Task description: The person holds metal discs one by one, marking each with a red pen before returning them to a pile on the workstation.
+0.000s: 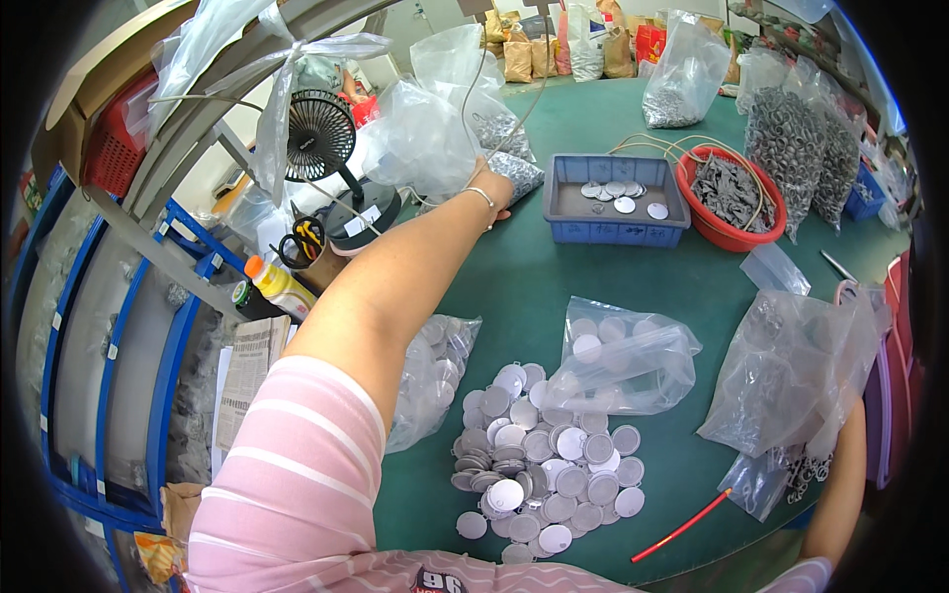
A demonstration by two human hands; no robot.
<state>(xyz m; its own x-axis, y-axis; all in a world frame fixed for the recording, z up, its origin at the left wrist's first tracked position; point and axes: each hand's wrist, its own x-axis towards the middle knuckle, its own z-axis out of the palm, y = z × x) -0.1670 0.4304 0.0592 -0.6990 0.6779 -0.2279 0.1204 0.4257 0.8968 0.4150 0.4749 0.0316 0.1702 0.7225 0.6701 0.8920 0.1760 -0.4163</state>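
- Progress: looks partway, a guess; no finished output can be made out.
- Apparently done: flat grey discs (568, 481) out loose in 1 heap on the worktop (524, 296), near edge; a few more sit in the blue tray (615, 233).
- Apparently left: that loose heap, plus discs in 2 clear bags, the first bag (628, 381) just behind the heap, the second bag (435, 385) beside the arm.
- Left hand (492, 188): stretched far across, fingers look partly curled, at a clear bag of small metal parts (518, 172); grasping or only touching, cannot tell.
- Right hand: hidden at the crumpled clear bag (781, 361), only forearm (838, 484) shows; grip cannot be told.
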